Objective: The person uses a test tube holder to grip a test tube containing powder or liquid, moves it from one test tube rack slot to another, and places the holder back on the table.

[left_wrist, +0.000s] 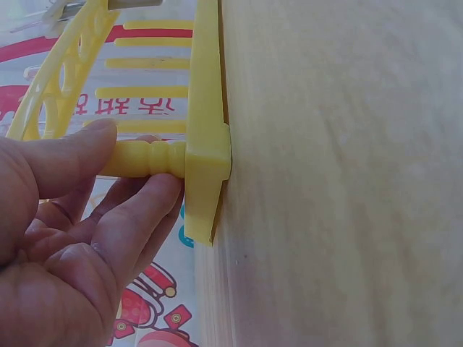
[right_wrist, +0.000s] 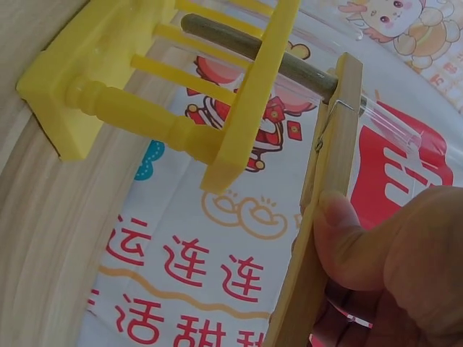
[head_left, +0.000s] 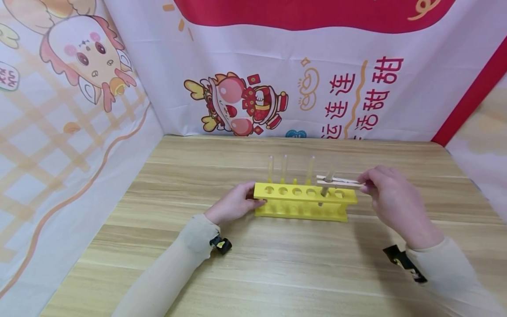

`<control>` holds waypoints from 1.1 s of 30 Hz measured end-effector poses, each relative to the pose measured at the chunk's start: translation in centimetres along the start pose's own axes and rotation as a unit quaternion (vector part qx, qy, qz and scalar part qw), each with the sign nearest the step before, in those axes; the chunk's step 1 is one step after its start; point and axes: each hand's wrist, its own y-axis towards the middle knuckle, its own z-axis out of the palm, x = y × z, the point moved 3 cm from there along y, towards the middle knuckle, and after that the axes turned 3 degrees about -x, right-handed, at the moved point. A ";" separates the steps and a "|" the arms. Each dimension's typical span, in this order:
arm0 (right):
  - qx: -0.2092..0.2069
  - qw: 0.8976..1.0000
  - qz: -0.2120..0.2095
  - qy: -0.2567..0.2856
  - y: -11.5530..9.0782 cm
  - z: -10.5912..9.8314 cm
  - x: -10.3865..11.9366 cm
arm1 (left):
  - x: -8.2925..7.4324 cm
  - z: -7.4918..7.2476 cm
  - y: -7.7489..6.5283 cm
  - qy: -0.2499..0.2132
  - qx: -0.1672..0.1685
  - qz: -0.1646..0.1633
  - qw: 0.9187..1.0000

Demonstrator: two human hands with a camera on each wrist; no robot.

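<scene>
Nearest the right-wrist camera, a person's right hand (right_wrist: 405,260) is pinching a wooden spring clamp (right_wrist: 338,159) between thumb and bent fingers. The clamp's far end is gripping a clear test tube (right_wrist: 300,70), dark grey-brown in its lower part, which is passing through a hole in a yellow plastic rack (head_left: 304,199). The left hand (head_left: 235,204) is holding the rack's end post (left_wrist: 141,157) in curled fingers. Three clear tubes (head_left: 284,167) are standing along its far side. The rack is resting on a light wood-grain table (head_left: 301,268) before a white printed cloth (head_left: 245,53).
</scene>
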 end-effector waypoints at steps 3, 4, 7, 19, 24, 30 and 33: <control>-0.004 1.000 -0.004 0.000 -0.1 0.2 0.0 | -0.1 0.0 0.0 0.003 -0.001 -0.001 1.000; -0.006 1.000 -0.007 0.000 -0.1 0.3 -0.1 | -0.1 0.0 0.0 0.004 -0.001 -0.002 1.000; -0.010 1.000 -0.012 0.003 -0.2 0.4 -0.1 | -0.1 -0.1 0.0 0.007 -0.003 0.000 1.000; -0.014 1.000 -0.020 0.009 -0.3 0.9 -0.4 | 0.0 0.0 0.0 0.006 -0.002 0.011 1.000; -0.018 1.000 -0.023 0.010 -0.3 1.1 -0.5 | 0.0 0.0 0.0 0.005 -0.002 0.011 1.000; -0.026 0.999 -0.030 0.012 -0.4 1.4 -0.6 | 0.0 0.0 0.0 0.006 -0.001 0.013 1.000; -0.030 0.999 -0.033 0.013 -0.4 1.6 -0.6 | 0.0 0.0 0.1 0.006 0.000 0.014 1.000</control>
